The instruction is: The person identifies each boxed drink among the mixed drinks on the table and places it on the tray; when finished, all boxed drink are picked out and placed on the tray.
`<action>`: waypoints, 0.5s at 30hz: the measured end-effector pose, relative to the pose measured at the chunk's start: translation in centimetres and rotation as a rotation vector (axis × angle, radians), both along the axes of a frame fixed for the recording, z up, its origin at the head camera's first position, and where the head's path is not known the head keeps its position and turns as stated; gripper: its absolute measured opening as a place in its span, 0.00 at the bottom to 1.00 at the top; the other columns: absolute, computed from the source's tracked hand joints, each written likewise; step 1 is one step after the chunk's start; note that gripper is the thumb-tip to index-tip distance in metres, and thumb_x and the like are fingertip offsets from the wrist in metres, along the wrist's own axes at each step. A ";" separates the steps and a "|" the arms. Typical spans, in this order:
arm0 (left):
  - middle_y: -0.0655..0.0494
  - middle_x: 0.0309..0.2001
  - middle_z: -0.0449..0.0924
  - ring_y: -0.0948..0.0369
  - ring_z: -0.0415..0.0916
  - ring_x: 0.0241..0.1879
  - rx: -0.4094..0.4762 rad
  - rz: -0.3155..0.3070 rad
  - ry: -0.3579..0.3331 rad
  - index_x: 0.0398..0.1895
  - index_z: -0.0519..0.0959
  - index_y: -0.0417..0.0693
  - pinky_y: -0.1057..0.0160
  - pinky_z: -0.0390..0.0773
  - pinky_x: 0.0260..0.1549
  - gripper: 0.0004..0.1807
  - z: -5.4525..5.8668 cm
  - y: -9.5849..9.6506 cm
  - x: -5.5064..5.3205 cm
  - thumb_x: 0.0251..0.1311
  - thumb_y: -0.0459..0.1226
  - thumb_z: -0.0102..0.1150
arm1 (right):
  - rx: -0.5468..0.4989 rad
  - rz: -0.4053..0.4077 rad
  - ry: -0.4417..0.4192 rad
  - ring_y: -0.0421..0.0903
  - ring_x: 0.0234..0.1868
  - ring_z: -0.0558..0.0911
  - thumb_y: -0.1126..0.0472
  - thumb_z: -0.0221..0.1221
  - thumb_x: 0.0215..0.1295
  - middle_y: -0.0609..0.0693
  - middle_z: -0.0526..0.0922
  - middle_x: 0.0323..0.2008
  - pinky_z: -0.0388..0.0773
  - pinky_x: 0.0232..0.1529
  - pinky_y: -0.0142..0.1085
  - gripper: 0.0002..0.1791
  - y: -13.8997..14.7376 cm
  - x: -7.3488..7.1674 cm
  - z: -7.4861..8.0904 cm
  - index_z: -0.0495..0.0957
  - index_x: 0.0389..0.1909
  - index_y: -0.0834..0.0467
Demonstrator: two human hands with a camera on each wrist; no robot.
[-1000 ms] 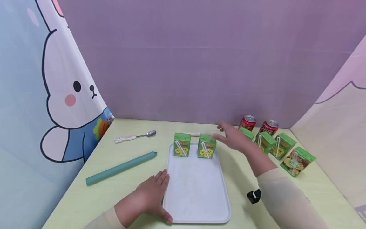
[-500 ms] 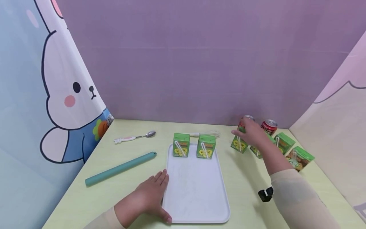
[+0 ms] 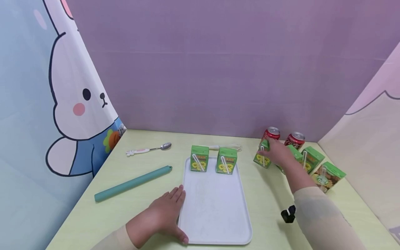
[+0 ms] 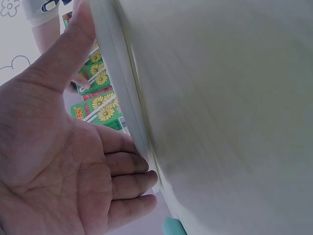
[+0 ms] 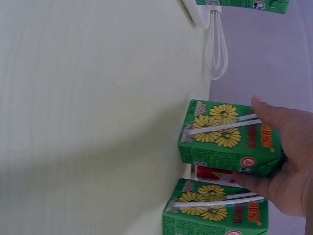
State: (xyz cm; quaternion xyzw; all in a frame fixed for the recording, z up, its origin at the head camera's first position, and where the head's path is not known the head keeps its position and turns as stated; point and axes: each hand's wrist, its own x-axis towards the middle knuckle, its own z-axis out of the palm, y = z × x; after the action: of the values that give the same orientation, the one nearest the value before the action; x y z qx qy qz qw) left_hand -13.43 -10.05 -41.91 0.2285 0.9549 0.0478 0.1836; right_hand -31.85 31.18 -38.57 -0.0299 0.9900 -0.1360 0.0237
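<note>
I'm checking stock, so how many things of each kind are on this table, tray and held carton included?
Green cartons: 6
Red cans: 2
Spoon: 1
Whisk: 1
Teal rod: 1
White tray: 1
Total: 12

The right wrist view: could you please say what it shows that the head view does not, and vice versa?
Only the right wrist view shows the round red emblem on the held green carton, and a strip of red can between it and the next carton.
Only the head view shows the left hand, spoon, teal rod and rabbit print.
Both show the right hand gripping that carton, the whisk, and an edge of the white tray.
</note>
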 end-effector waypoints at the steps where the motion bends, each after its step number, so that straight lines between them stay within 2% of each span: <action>1: 0.41 0.78 0.46 0.46 0.47 0.76 -0.002 -0.002 0.002 0.76 0.53 0.39 0.43 0.57 0.72 0.78 0.0 0.0 0.0 0.24 0.78 0.65 | 0.000 -0.001 -0.001 0.71 0.59 0.73 0.37 0.61 0.62 0.74 0.71 0.60 0.72 0.55 0.64 0.51 0.1 0.0 -0.1 0.55 0.71 0.70; 9: 0.41 0.78 0.47 0.45 0.48 0.76 -0.009 -0.009 0.014 0.76 0.54 0.39 0.44 0.58 0.72 0.77 -0.1 0.1 0.0 0.24 0.78 0.64 | -0.040 -0.037 0.008 0.69 0.56 0.75 0.38 0.63 0.61 0.73 0.73 0.58 0.74 0.51 0.62 0.51 0.8 0.2 -0.7 0.54 0.72 0.68; 15: 0.41 0.78 0.47 0.45 0.48 0.76 -0.008 -0.005 0.013 0.76 0.54 0.39 0.44 0.57 0.72 0.77 0.0 0.2 0.0 0.24 0.78 0.65 | -0.026 -0.020 0.023 0.66 0.52 0.78 0.37 0.62 0.61 0.72 0.75 0.55 0.76 0.46 0.60 0.52 0.8 0.4 -0.6 0.54 0.72 0.68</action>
State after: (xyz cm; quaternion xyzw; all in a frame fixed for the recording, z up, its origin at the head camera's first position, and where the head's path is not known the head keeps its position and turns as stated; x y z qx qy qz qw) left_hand -13.43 -9.89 -41.96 0.2303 0.9557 0.0422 0.1786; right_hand -31.45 31.95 -39.17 -0.0218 0.9886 -0.1487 0.0105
